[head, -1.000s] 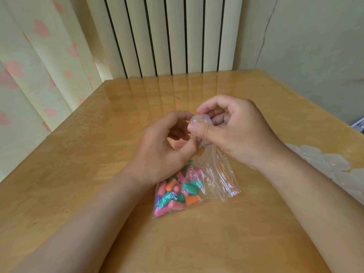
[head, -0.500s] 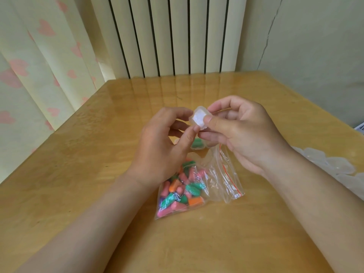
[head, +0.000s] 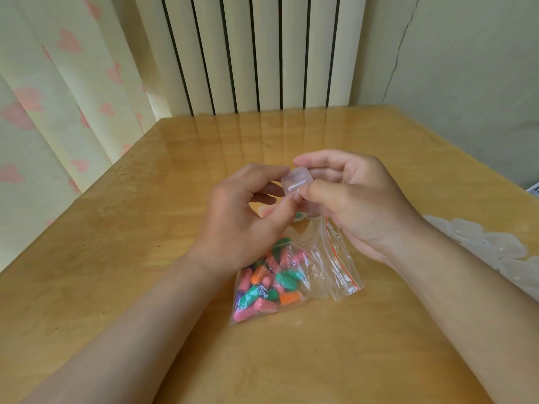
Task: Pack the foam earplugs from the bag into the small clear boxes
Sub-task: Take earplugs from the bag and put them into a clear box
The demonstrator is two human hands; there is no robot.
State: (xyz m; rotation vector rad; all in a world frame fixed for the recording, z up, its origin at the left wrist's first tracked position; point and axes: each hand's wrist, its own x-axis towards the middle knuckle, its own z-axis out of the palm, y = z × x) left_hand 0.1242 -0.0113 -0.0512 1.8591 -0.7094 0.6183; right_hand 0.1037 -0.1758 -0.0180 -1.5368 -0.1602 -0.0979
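here | left hand point(head: 233, 220) pinches small clear box point(head: 296, 182) | right hand point(head: 358, 205) pinches it too

Glossy wooden table point(head: 131, 287). Near middle, clear bag point(head: 326, 258) lying flat, packed with pink, green, orange earplugs point(head: 262, 290). At right edge, well apart, heap of clear boxes point(head: 501, 249). Just beyond bag, lone box point(head: 299, 218), partly hidden, green inside.

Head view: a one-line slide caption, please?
The left hand and right hand pinch a clear box by the bag of earplugs on a table.
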